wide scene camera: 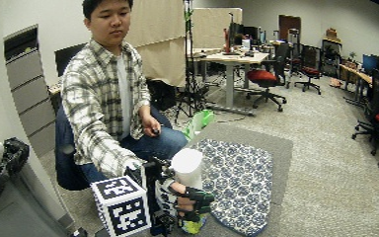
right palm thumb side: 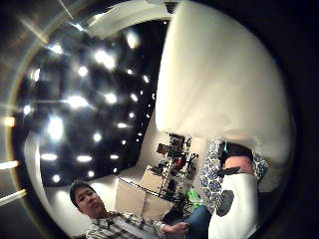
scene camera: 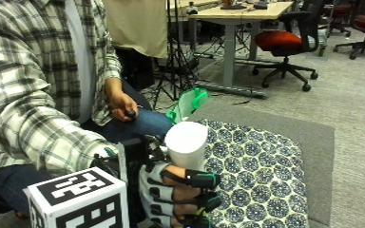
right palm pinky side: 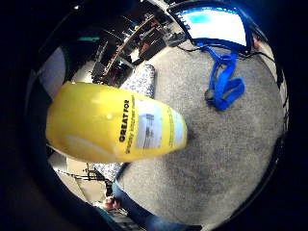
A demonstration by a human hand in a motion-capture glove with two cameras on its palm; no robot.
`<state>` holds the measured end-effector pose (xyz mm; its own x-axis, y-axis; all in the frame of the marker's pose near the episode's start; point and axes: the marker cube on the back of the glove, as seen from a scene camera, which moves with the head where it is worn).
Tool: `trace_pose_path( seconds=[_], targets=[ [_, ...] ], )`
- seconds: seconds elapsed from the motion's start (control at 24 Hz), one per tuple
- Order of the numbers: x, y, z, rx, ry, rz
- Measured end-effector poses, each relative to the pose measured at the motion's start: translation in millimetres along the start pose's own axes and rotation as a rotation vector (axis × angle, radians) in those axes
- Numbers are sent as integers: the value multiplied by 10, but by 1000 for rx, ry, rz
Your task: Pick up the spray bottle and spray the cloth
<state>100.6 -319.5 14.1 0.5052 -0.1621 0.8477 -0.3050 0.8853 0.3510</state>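
In the outside view, we see the right hand (scene camera: 179, 192) with fingers curled round the bottle (scene camera: 186, 142), holding it upright at the near edge of the cloth (scene camera: 258, 175), which lies on the grey table (scene camera: 315, 137).

In the little-finger palm view, the yellow bottle (right palm pinky side: 113, 122) hangs above the table (right palm pinky side: 211, 159).

In the thumb palm view, the bottle's white part (right palm thumb side: 219, 74) fills much of the frame.

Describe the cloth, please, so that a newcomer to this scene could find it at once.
Start from the grey mat covering the table in front of the seated person. The cloth lies flat on it, beside the right hand gripping the spray bottle. It alone carries a pattern: dark blue medallions on white.
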Motion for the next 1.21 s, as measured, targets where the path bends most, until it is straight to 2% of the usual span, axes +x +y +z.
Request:
trace_pose_path(
  seconds=[0.46,0.88,1.21],
  targets=[
    [23,-187,88,33,-88,-8],
    [2,-271,153,75,-25,-46],
    [-126,-277,230,2,88,-75]
  ],
)
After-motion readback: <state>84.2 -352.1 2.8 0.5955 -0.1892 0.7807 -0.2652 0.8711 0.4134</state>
